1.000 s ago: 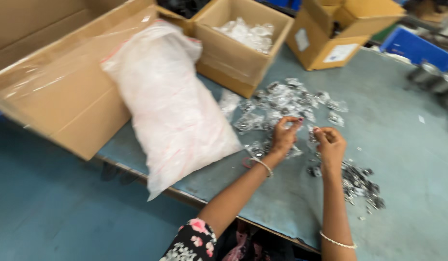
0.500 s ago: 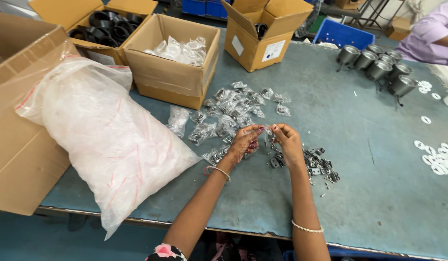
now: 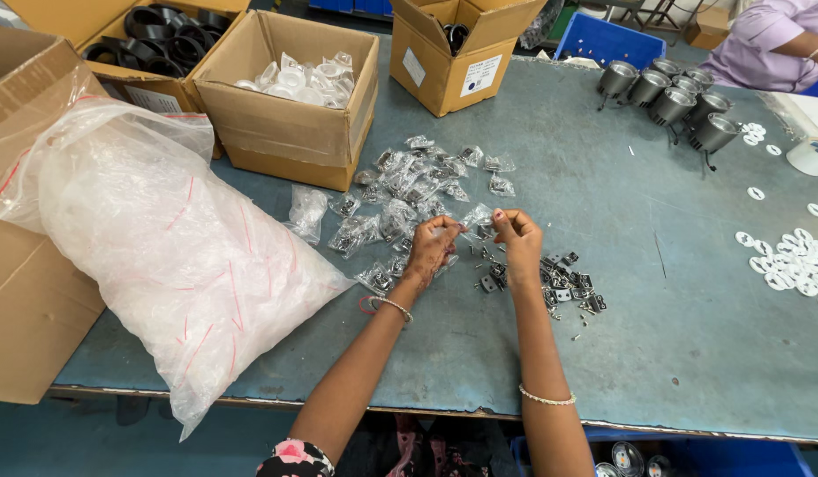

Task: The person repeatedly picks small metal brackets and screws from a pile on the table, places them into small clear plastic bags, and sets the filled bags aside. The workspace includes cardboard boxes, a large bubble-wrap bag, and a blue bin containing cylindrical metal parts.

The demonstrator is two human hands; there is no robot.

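Note:
My left hand (image 3: 433, 250) and my right hand (image 3: 517, 238) are raised together over the grey-blue table (image 3: 656, 336). Both pinch a small clear plastic packet (image 3: 476, 217) stretched between their fingertips. Behind and left of them lies a spread of several small clear packets with metal parts (image 3: 409, 190). Loose dark metal brackets and screws (image 3: 563, 283) lie on the table just right of my right hand.
A big clear plastic bag (image 3: 162, 256) lies at left against a large cardboard box (image 3: 20, 291). Open boxes (image 3: 290, 97) hold white and black parts. A further box (image 3: 457, 53) stands behind. Grey metal lamp housings (image 3: 674, 97), white rings (image 3: 793, 256) and another person's sleeve (image 3: 766, 44) are at right.
The view has swung right and drawn closer, showing the lamp housings and white rings. My hands stay together over the packets, now holding one packet between them.

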